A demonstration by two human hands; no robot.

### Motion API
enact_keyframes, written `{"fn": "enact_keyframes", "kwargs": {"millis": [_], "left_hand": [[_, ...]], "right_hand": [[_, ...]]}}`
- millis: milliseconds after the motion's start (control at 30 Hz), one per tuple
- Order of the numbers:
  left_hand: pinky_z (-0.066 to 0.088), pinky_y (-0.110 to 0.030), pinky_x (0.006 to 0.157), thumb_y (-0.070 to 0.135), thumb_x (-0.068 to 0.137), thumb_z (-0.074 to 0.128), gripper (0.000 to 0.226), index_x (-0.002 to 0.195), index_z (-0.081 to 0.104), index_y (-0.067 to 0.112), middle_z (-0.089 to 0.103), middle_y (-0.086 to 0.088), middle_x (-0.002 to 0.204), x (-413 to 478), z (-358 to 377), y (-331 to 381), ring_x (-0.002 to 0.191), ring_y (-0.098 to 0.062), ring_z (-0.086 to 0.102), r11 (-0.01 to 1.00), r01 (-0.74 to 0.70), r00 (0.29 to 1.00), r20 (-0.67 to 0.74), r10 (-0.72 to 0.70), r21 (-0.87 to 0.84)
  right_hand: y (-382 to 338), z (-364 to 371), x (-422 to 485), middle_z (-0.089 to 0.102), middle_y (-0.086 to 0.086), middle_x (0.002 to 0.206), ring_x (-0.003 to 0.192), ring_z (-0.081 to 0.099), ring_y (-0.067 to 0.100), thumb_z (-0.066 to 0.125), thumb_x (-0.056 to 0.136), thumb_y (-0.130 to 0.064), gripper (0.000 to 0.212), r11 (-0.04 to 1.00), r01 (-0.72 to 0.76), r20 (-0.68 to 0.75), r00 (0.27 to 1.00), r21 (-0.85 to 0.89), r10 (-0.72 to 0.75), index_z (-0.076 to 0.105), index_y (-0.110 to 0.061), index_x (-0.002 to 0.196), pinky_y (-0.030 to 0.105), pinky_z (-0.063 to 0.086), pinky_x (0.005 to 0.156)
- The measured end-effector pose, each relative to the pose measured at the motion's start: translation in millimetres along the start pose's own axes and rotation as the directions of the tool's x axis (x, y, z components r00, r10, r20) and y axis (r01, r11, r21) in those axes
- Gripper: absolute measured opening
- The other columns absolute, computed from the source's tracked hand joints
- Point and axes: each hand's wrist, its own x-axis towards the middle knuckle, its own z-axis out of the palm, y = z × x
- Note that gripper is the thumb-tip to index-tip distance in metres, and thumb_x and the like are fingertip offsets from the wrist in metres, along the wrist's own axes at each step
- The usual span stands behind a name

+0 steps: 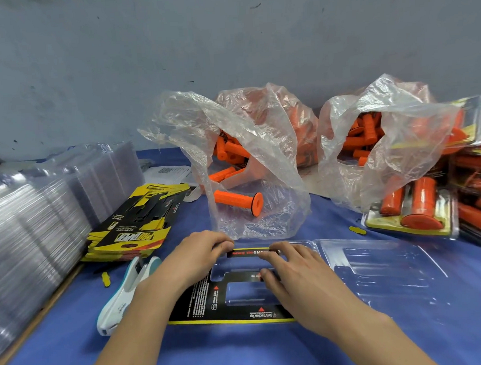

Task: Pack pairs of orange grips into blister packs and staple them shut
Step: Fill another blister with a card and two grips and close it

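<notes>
Blister pack (389, 272) clear, open flat — black-yellow card (234, 316) in left half; left hand (198, 253), right hand (295, 273) grip pinching card top.

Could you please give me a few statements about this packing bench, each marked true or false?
1. Both the left hand and the right hand touch the printed card lying in the open blister pack. True.
2. The right hand holds the stapler. False: the stapler lies on the blue cloth beside the left forearm, and no hand is on it.
3. An orange grip already sits in the open blister pack. False: its moulded cavities hold none; a loose grip lies in the mouth of the left plastic bag.
4. A stack of yellow and black cards lies left of the hands. True.
5. Packs with grips inside lie at the right. True.
</notes>
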Motion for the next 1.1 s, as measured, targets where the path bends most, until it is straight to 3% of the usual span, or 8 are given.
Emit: {"fn": "enact_keyframes", "kwargs": {"millis": [167,333,667,833,1100], "left_hand": [[0.048,-0.036,0.082,0.037,0.097,0.057,0.012,0.086,0.063,0.038,0.060,0.016,0.092,0,-1,1,0.096,-0.009,0.059,0.997,-0.061,0.997,-0.041,0.063,0.045],[0.044,-0.035,0.083,0.036,0.100,0.052,0.018,0.102,0.067,0.027,0.059,0.008,0.103,-5,4,7,0.103,-0.016,0.055,0.976,-0.121,0.982,-0.125,0.145,0.183],[0.041,-0.036,0.097,0.050,0.100,0.031,0.045,0.125,0.059,0.025,0.056,0.009,0.119,-22,0,6,0.112,-0.012,0.049,0.986,-0.133,0.960,-0.233,0.152,0.098],[0.043,-0.036,0.094,0.045,0.102,0.034,0.042,0.119,0.063,0.019,0.058,0.006,0.113,-33,-11,0,0.108,-0.015,0.052,0.982,-0.185,0.896,-0.402,0.187,0.045],[0.040,-0.030,0.092,0.033,0.105,0.037,0.033,0.116,0.063,0.015,0.058,0.003,0.109,-43,-28,-18,0.106,-0.021,0.055,0.985,-0.128,0.729,-0.685,0.014,-0.116]], "right_hand": [[2,0,-1,0.034,-0.009,0.145,0.132,0.034,0.018,0.021,0.104,-0.047,0.045,1.000,0.005,-0.003,1.000,-0.005,-0.005,0.032,-0.034,0.146,0.031,0.022,0.111],[1,1,-1,0.035,-0.008,0.145,0.131,0.035,0.019,0.022,0.104,-0.046,0.045,1.000,0.001,-0.021,1.000,0.002,-0.001,0.033,-0.034,0.146,0.031,0.022,0.111],[-1,-3,-1,0.036,-0.010,0.144,0.132,0.034,0.017,0.027,0.103,-0.046,0.043,0.998,-0.002,-0.055,0.998,0.064,0.005,0.035,-0.034,0.144,0.030,0.022,0.111],[-2,-16,1,0.043,-0.011,0.141,0.128,0.037,0.015,0.030,0.103,-0.045,0.042,0.981,-0.012,-0.120,0.992,0.192,0.036,0.042,-0.034,0.142,0.030,0.028,0.108],[14,-43,15,0.057,-0.008,0.126,0.115,0.045,0.018,0.041,0.102,-0.033,0.032,0.911,-0.066,-0.266,0.945,0.407,0.188,0.055,-0.031,0.131,0.037,0.040,0.095]]}}
